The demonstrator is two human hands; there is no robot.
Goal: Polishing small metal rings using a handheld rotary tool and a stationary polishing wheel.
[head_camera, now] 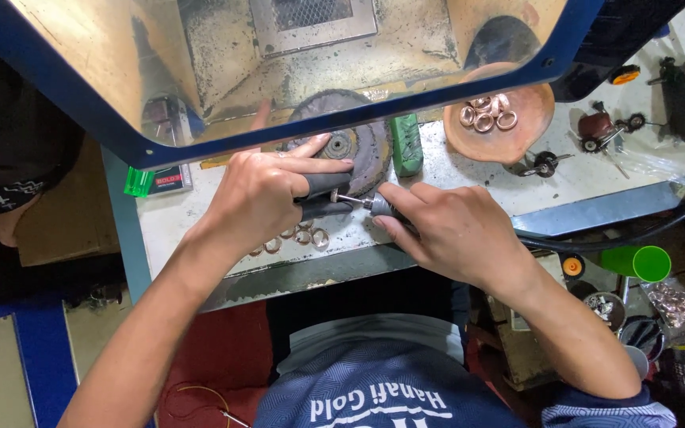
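Ring, too small and hidden to see clearly, seems to sit on a dark tapered mandrel (323, 190) that the left hand (259, 194) grips near the middle of the bench (453, 170), just in front of a worn buffing wheel (342, 143). The left fingers wrap closed around the mandrel, with the index finger stretched forward over the wheel's hub. The right hand (457, 230) is closed pen-fashion on a slim rotary handpiece (378, 206), its small tip meeting the mandrel's end between the 2 hands; a black cable (620, 238) trails off to the right. Both forearms reach up from the bottom, wrists close together and low over the bench edge. To do this well, I judge the tip should touch lightly, the mandrel turn slowly, and both wrists stay braced. About 4 copper rings (295, 238) lie loose under the left wrist; more rest in a clay dish (529, 119) at upper right. A green block (406, 143) lies beside the wheel.
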